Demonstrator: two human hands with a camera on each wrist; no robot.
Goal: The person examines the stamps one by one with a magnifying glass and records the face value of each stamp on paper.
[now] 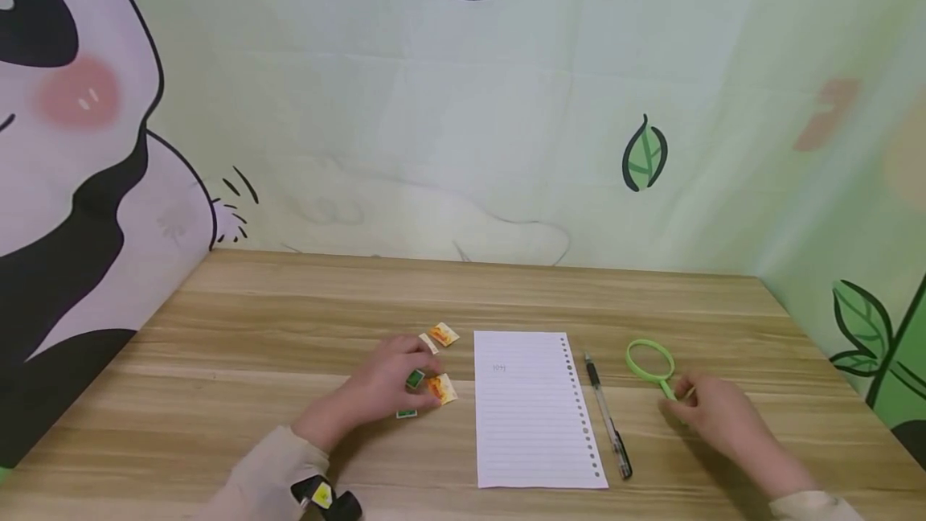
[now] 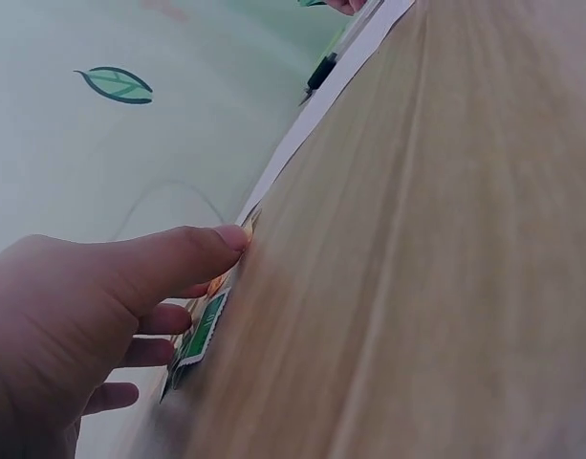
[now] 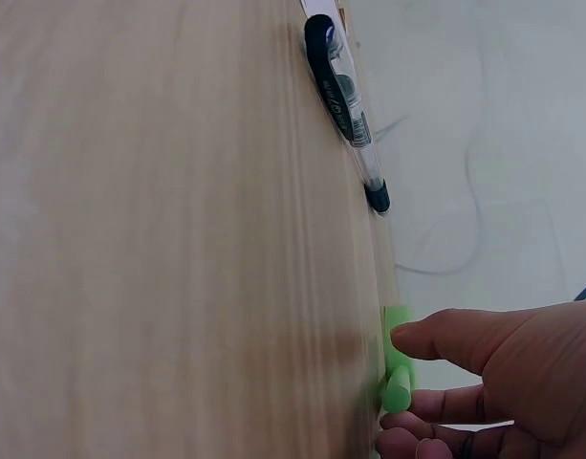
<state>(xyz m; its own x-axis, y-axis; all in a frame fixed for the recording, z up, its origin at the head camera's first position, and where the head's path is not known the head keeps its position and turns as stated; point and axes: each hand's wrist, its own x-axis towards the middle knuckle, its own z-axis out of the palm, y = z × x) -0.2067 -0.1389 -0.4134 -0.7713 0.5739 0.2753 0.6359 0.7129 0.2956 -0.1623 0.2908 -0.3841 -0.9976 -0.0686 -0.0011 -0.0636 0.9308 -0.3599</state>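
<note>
My left hand (image 1: 394,376) is over several small stamps with toothed edges. Its thumb reaches to an orange stamp (image 1: 443,388), while a green stamp (image 1: 415,379) shows between thumb and fingers. Another green stamp (image 1: 407,414) lies below the hand, partly covered. In the left wrist view, the loosely bent fingers stand beside a green stamp (image 2: 205,330). My right hand (image 1: 716,412) pinches the handle of a light green magnifying glass (image 1: 650,342), whose round rim points away from me. The right wrist view shows thumb and fingers on either side of the green handle (image 3: 398,390).
A lined sheet of paper (image 1: 538,424) with punched holes and a little writing lies between the hands. Beside it is a clear pen (image 1: 608,416) with black ends. A further orange stamp (image 1: 444,334) lies beyond my left hand. Behind the wooden table (image 1: 362,288) hangs a printed backdrop.
</note>
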